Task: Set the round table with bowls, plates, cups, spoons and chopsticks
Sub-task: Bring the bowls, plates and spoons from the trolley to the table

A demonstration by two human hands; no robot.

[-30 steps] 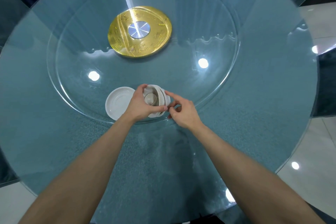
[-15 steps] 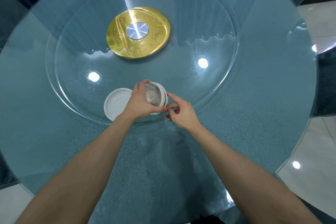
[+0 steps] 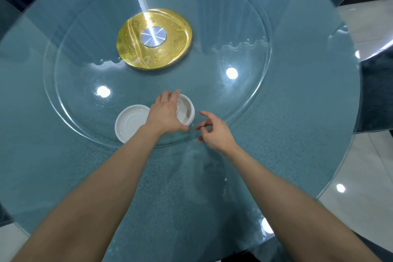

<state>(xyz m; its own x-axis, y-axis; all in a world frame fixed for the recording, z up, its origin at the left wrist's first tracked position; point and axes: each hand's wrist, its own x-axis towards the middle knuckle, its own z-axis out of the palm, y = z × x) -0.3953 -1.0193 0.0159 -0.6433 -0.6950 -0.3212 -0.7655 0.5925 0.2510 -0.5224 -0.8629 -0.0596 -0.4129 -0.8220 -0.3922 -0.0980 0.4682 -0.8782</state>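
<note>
My left hand (image 3: 168, 114) grips the white round bowl (image 3: 185, 110) on the glass turntable (image 3: 244, 100) beside the white plate (image 3: 130, 122); my right hand (image 3: 212, 130) hangs empty, fingers loose. Smooth glass may let it skid.

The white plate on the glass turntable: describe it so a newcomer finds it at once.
Start at the gold disc in the round table's centre and come toward the camera. The white plate lies flat and untouched, left of the deeper bowl under the left hand.

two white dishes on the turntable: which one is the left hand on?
The white bowl, the right-hand dish: the left hand grips its rim. The flat white plate beside it lies untouched.
</note>
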